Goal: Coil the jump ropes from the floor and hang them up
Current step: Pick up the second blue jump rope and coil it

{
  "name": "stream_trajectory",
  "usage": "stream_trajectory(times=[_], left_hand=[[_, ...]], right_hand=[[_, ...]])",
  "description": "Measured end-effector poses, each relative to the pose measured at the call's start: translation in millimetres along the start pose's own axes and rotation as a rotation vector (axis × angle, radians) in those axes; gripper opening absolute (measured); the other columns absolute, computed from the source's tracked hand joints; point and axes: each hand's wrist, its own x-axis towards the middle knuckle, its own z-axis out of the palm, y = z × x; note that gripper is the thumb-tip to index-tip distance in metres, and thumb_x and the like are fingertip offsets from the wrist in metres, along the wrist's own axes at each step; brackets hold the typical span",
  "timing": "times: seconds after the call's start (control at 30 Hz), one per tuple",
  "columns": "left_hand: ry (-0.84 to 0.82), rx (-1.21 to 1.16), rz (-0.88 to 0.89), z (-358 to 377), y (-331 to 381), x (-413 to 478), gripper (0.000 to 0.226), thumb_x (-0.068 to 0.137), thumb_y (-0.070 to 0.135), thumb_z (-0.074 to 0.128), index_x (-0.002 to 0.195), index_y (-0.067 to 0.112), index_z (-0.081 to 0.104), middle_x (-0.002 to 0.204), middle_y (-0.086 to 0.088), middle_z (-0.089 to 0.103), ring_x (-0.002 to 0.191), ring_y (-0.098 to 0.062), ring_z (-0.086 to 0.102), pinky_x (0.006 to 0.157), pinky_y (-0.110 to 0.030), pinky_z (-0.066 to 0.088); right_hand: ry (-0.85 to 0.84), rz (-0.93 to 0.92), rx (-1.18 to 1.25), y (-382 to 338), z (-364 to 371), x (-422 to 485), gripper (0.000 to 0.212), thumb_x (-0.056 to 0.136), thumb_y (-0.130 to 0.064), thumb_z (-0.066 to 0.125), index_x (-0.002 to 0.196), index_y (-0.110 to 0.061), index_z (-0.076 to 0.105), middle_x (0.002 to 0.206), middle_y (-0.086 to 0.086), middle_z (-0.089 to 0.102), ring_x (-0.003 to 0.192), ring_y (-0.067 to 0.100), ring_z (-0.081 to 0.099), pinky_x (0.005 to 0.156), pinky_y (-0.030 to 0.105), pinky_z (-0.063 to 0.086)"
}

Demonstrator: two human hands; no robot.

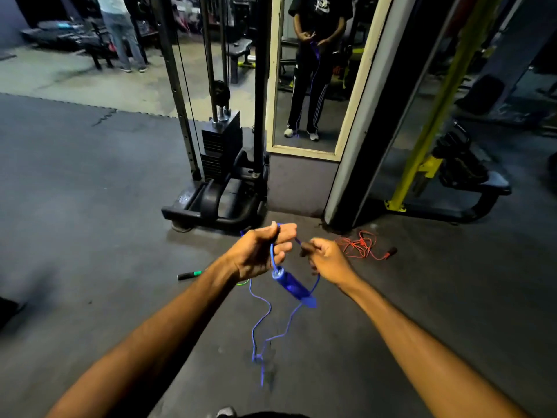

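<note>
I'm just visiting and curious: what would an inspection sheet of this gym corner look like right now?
Surface: dark rubber floor.
Job's things: blue jump rope held, cord trailing to the floor; red jump rope and green-tipped handle lying on the floor.
Clutter: nothing seen.
Hands: left hand and right hand both grip the blue rope.
Cables: thin ones on the weight machine.
Surroundings: mirror, yellow frame, a person standing behind.

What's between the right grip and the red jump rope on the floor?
Nothing visible: only bare dark rubber floor separates the right grip from the tangled thin red jump rope with a dark handle. That grip isn't free, though; with the left grip it holds the thin blue jump rope with a blue handle.
</note>
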Motion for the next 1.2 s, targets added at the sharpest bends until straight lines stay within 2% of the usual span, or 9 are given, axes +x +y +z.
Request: stream_trajectory(times=[0.17, 0.27, 0.4, 0.53, 0.67, 0.77, 0.9, 1.03, 1.2], left_hand=[[0.176, -0.179, 0.326, 4, -16, 17, 0.047, 0.089, -0.014, 0.035, 0.134, -0.003, 0.044, 0.135, -0.014, 0.059, 0.112, -0.030, 0.063, 0.086, -0.038, 0.055], [0.385, 0.156, 0.346, -6, -29, 20, 0.056, 0.088, -0.026, 0.031, 0.139, -0.005, 0.037, 0.135, -0.020, 0.054, 0.120, -0.036, 0.056, 0.095, -0.038, 0.047], [0.169, 0.679, 0.080, 0, -40, 4, 0.027, 0.098, 0.025, 0.051, 0.106, 0.000, 0.057, 0.094, -0.014, 0.065, 0.088, -0.023, 0.061, 0.086, -0.036, 0.044], [-0.032, 0.664, -0.178, 26, -34, -6, 0.083, 0.098, 0.062, 0.005, 0.098, 0.001, 0.062, 0.061, -0.013, 0.062, 0.056, -0.023, 0.063, 0.069, -0.034, 0.051], [0.000, 0.290, -0.053, 30, -21, -7, 0.065, 0.098, 0.056, 0.025, 0.081, 0.008, 0.065, 0.044, 0.001, 0.037, 0.039, -0.016, 0.039, 0.057, -0.030, 0.045], [0.037, -0.033, 0.093, 27, -14, -2, 0.064, 0.098, 0.052, 0.028, 0.106, 0.000, 0.064, 0.073, -0.008, 0.068, 0.064, -0.026, 0.064, 0.068, -0.034, 0.052], [0.203, 0.104, 0.083, 15, -22, 15, 0.072, 0.093, 0.067, 0.020, 0.109, 0.006, 0.056, 0.111, -0.013, 0.069, 0.113, -0.027, 0.060, 0.083, -0.035, 0.039], [0.093, 0.812, -0.086, 13, -34, 9, 0.074, 0.089, 0.078, 0.016, 0.084, 0.015, 0.056, 0.073, -0.004, 0.063, 0.071, -0.014, 0.058, 0.071, -0.034, 0.037], [-0.112, 0.358, -0.117, 25, -20, 4, 0.107, 0.087, 0.077, 0.003, 0.099, -0.009, 0.065, 0.054, -0.014, 0.057, 0.048, -0.027, 0.054, 0.068, -0.036, 0.047]], right_hand=[[-0.378, -0.088, -0.459, 8, -2, -33, 0.023, 0.095, -0.024, 0.052, 0.076, -0.010, 0.057, 0.059, 0.004, 0.058, 0.047, 0.004, 0.047, 0.055, 0.030, 0.041], [-0.439, -0.245, -0.694, -7, -12, -38, 0.022, 0.087, -0.032, 0.059, 0.083, -0.011, 0.064, 0.069, 0.007, 0.063, 0.059, 0.011, 0.048, 0.062, 0.031, 0.044], [-0.395, -0.331, -0.568, -36, -24, -27, 0.007, 0.080, -0.023, 0.069, 0.082, -0.017, 0.073, 0.068, -0.003, 0.068, 0.060, 0.003, 0.051, 0.060, 0.027, 0.045], [-0.134, -0.297, -0.292, -42, -44, -4, 0.016, 0.067, -0.018, 0.085, 0.070, -0.012, 0.070, 0.061, -0.002, 0.066, 0.055, 0.002, 0.049, 0.052, 0.023, 0.041], [0.000, -0.173, -0.091, -10, -35, -7, 0.019, 0.086, -0.023, 0.070, 0.069, -0.015, 0.070, 0.055, -0.003, 0.055, 0.053, 0.006, 0.043, 0.050, 0.027, 0.037], [-0.177, -0.018, -0.155, 4, -14, -29, 0.026, 0.095, -0.012, 0.053, 0.074, -0.019, 0.067, 0.055, -0.004, 0.051, 0.048, 0.008, 0.044, 0.051, 0.027, 0.037], [-0.492, -0.069, -0.365, -17, -7, -39, 0.014, 0.090, -0.016, 0.059, 0.081, -0.005, 0.061, 0.059, 0.000, 0.061, 0.044, 0.001, 0.050, 0.048, 0.020, 0.043], [-0.368, -0.180, -0.405, -46, -37, -16, 0.010, 0.079, -0.014, 0.073, 0.072, -0.015, 0.067, 0.055, -0.003, 0.061, 0.047, 0.005, 0.048, 0.051, 0.025, 0.041], [-0.089, -0.123, -0.014, -41, -52, -5, 0.012, 0.087, -0.009, 0.068, 0.080, -0.001, 0.064, 0.053, 0.007, 0.049, 0.042, 0.007, 0.040, 0.042, 0.020, 0.035]])
